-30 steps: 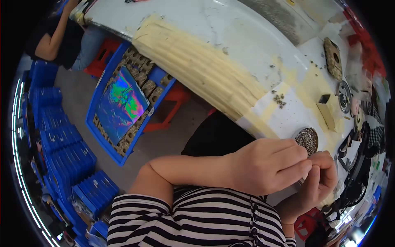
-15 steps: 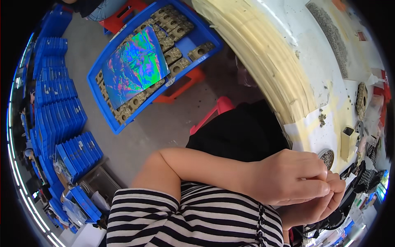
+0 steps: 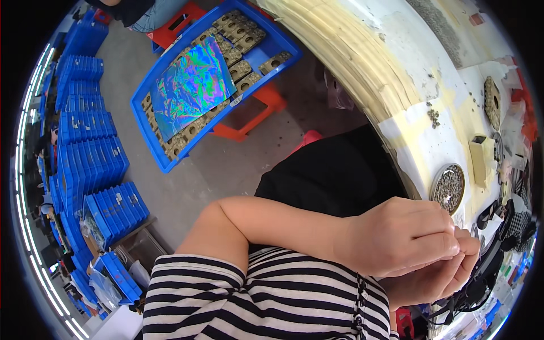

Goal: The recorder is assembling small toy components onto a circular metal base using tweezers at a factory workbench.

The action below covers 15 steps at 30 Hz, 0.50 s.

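My left hand (image 3: 403, 237) is closed, its thumb and bent fingers pinched together at the worktable's near edge. Just below and partly behind it is my right hand (image 3: 436, 280), with curled fingers meeting the left fingertips. Whatever they pinch is hidden or too small to make out. Close beyond the hands, a round dish (image 3: 449, 187) of small grey-brown stones or beads lies on the table.
The pale worktable (image 3: 405, 68) carries a small cream box (image 3: 481, 158), a stone-studded piece (image 3: 492, 105) and loose stones (image 3: 433, 115). At left, a blue tray (image 3: 164, 161) of similar pieces, with an iridescent sheet (image 3: 195, 85), rests over red stools (image 3: 232, 133). Blue bins (image 3: 93, 164) are stacked beyond.
The view has shifted a little, so more of the round dish shows past the hands. Both hands stay closed together, with only slight movement.
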Each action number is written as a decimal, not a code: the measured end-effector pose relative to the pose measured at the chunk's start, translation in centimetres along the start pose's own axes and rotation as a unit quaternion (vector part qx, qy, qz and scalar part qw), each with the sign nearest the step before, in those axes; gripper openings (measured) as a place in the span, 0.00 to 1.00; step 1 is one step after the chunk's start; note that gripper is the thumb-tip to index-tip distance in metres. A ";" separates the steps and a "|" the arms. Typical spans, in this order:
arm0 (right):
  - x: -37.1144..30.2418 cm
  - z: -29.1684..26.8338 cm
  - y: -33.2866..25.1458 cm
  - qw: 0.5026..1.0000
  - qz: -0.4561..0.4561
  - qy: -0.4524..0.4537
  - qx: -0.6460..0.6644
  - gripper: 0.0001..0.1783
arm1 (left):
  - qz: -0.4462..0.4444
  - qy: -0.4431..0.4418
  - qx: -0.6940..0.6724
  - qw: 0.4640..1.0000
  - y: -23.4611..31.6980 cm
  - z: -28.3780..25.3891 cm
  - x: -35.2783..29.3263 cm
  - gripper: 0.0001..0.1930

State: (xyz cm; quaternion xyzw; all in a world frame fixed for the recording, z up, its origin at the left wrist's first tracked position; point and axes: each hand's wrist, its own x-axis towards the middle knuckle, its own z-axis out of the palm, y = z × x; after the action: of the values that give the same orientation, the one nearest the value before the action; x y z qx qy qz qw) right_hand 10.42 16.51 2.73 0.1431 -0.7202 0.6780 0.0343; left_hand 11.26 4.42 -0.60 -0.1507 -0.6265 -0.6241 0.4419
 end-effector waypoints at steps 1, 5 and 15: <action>-0.2 -0.4 0.2 1.000 -0.019 0.010 -0.017 0.14 | 0.000 -0.008 0.002 1.000 0.1 0.3 -0.1 0.08; -1.0 -2.0 0.4 0.994 -0.067 0.050 -0.075 0.12 | 0.007 -0.035 0.016 0.999 0.5 1.5 -0.6 0.09; -1.7 -3.4 0.9 0.974 -0.130 0.088 -0.166 0.10 | 0.042 -0.068 0.096 0.992 1.0 2.6 -1.1 0.09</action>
State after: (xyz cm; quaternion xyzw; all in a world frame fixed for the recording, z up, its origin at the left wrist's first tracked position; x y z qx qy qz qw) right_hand 11.37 20.16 1.75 0.1673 -0.7921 0.5487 0.2086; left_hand 11.62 7.38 -0.34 -0.1756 -0.7053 -0.5301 0.4367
